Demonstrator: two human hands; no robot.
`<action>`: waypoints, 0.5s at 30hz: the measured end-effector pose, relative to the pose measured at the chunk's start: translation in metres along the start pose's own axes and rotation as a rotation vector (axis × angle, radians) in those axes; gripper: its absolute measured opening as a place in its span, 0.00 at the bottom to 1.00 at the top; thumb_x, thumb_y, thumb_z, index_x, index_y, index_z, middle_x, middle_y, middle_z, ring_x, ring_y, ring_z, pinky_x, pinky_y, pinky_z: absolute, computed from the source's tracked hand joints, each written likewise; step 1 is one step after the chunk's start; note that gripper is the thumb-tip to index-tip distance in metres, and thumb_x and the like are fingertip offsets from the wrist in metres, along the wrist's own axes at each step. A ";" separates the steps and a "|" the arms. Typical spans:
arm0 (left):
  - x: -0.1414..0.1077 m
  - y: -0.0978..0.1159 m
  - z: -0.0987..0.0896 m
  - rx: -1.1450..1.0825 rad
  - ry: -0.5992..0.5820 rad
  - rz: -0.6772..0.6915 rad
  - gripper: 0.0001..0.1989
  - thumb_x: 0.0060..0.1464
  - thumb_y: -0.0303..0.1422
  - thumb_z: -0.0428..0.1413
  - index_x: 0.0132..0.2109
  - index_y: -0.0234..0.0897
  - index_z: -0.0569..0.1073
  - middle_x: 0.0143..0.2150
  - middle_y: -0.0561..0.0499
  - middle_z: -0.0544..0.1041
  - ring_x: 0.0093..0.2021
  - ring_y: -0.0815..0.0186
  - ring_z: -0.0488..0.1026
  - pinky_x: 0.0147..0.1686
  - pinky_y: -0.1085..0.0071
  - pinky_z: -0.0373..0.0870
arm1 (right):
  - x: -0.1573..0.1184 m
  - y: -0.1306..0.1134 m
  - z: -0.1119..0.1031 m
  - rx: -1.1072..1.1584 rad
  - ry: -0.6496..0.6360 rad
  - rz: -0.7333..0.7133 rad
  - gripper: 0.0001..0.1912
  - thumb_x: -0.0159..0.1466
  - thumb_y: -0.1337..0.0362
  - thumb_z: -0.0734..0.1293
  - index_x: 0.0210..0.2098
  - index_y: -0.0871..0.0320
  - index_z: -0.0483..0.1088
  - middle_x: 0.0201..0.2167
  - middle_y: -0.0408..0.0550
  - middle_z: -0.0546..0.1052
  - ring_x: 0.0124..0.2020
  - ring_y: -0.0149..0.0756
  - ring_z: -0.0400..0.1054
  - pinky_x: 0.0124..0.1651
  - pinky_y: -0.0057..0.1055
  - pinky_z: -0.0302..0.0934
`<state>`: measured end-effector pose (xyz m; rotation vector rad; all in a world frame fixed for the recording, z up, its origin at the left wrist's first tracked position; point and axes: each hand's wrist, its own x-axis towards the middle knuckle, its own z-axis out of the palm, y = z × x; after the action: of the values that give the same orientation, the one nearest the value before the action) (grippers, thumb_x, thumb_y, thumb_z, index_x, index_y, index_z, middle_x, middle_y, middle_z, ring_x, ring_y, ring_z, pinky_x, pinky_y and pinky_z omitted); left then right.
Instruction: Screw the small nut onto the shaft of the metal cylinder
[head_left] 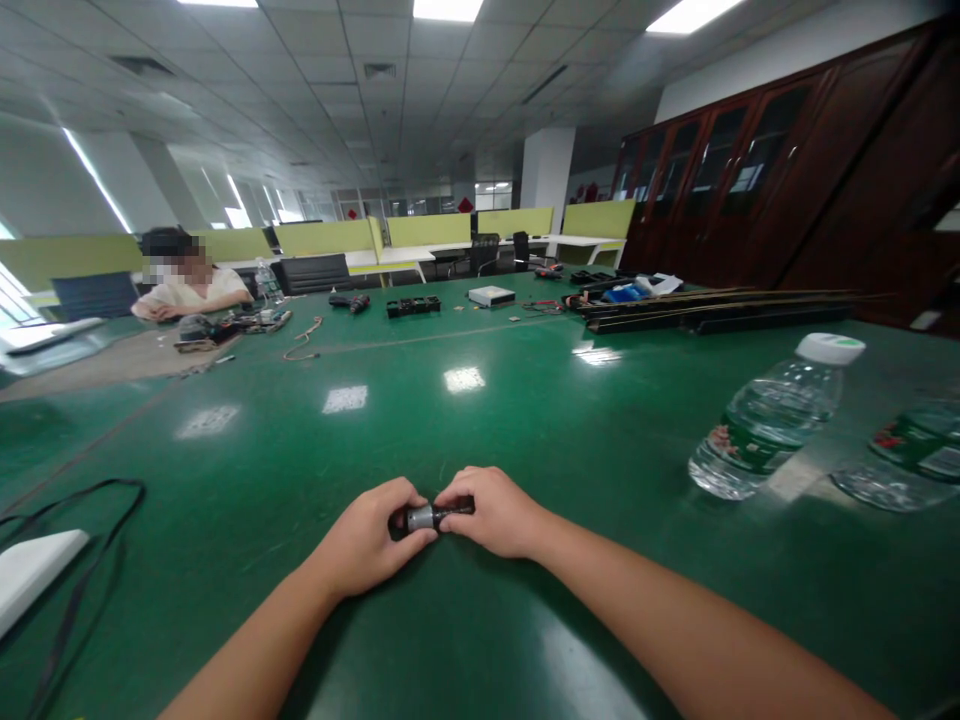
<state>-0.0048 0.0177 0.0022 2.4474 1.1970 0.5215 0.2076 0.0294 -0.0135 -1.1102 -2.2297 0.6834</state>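
A small black and silver cylindrical object (421,517) lies crosswise just above the green table (480,420); its exact kind is too small to make out. Around its left end, next to the silver band, the fingers and thumb of my left hand (371,535) are closed. My right hand (496,512) pinches the dark right part, and a short black end shows beneath its palm. The two hands almost meet at the middle of the object. Parts of both ends are hidden by my fingers.
Two water bottles (776,420) stand at the right. A white box-like object (34,575) with a black strap (75,590) lies at the left. Dark long strips (720,308), a power drill (349,302) and a white box (491,296) are farther back. A person (191,280) sits at the far left.
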 end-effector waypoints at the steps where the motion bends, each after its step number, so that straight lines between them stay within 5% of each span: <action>1: 0.000 -0.001 0.000 -0.015 -0.002 0.001 0.07 0.56 0.36 0.57 0.39 0.37 0.71 0.33 0.51 0.72 0.33 0.64 0.69 0.33 0.71 0.63 | 0.000 0.000 0.001 -0.006 0.001 0.008 0.09 0.56 0.66 0.74 0.38 0.56 0.79 0.31 0.45 0.78 0.35 0.34 0.69 0.38 0.28 0.60; 15: 0.002 -0.005 0.000 -0.081 0.013 -0.023 0.07 0.54 0.34 0.60 0.39 0.37 0.72 0.35 0.51 0.74 0.34 0.64 0.71 0.34 0.70 0.65 | -0.001 0.001 -0.001 0.029 0.007 -0.036 0.06 0.57 0.67 0.71 0.36 0.57 0.78 0.30 0.45 0.76 0.34 0.33 0.68 0.38 0.28 0.59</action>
<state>-0.0066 0.0218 0.0002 2.3632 1.1850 0.5689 0.2093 0.0289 -0.0136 -1.0541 -2.2212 0.6932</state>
